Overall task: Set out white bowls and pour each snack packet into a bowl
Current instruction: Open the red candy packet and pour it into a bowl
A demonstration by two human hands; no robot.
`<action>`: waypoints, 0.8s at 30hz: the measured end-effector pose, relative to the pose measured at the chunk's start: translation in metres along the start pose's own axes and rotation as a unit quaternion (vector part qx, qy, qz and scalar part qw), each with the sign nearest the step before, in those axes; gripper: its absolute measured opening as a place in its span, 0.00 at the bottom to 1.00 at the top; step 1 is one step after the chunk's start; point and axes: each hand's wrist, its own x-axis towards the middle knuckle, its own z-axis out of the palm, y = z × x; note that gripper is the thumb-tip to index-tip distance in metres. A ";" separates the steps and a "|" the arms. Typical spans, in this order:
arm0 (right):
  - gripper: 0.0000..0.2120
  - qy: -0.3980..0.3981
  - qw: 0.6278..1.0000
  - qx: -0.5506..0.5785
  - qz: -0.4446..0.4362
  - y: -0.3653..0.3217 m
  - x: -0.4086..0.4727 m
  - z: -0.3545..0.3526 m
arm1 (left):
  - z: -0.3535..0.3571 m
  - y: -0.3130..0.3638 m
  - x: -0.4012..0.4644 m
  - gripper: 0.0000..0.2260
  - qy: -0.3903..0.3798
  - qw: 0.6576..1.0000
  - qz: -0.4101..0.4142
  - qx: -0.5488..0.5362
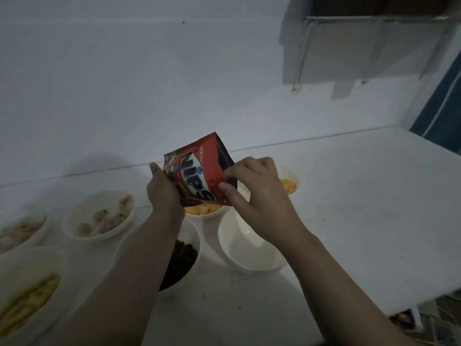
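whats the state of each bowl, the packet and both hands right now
red packet: held up in both hands
left hand: grips packet's left edge
right hand: pinches packet's right edge
empty bowl: nothing inside
dark snack bowl: filled
orange snack bowl: filled
pale snack bowl: partly filled

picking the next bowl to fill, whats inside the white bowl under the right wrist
The white bowl looks empty, only its pale inner wall showing. The right hand and wrist cover its far rim, so that part is hidden.

Single head view, close above table [349, 196], angled forward-down toward wall [124, 83].
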 end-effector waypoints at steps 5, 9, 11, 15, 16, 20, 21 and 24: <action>0.05 -0.037 0.998 0.043 0.031 -0.008 0.001 0.015 | -0.021 0.005 0.009 0.29 -0.065 0.998 -0.013 0.022; 0.07 -0.053 0.990 0.114 0.056 -0.015 0.003 0.017 | -0.026 0.007 0.009 0.28 -0.152 0.988 -0.011 0.002; 0.09 -0.060 0.991 0.109 0.058 -0.015 0.003 0.017 | -0.028 0.006 0.012 0.31 -0.189 0.982 -0.024 -0.008; 0.15 -0.059 0.990 0.113 0.067 -0.010 0.000 0.013 | -0.027 0.000 0.017 0.29 -0.245 0.968 -0.043 -0.007; 0.15 -0.054 0.989 0.117 0.070 -0.008 -0.001 0.012 | -0.026 -0.001 0.020 0.29 -0.265 0.963 -0.049 -0.003; 0.04 -0.018 0.988 0.115 0.106 0.002 -0.008 0.010 | -0.021 -0.004 0.024 0.27 -0.294 0.954 -0.051 0.014; 0.03 -0.007 0.986 0.118 0.120 0.004 -0.010 0.011 | -0.019 -0.004 0.025 0.24 -0.287 0.957 -0.047 0.016; 0.04 0.034 0.977 0.113 0.179 0.004 -0.012 0.013 | -0.016 -0.007 0.033 0.17 -0.293 0.955 -0.030 0.040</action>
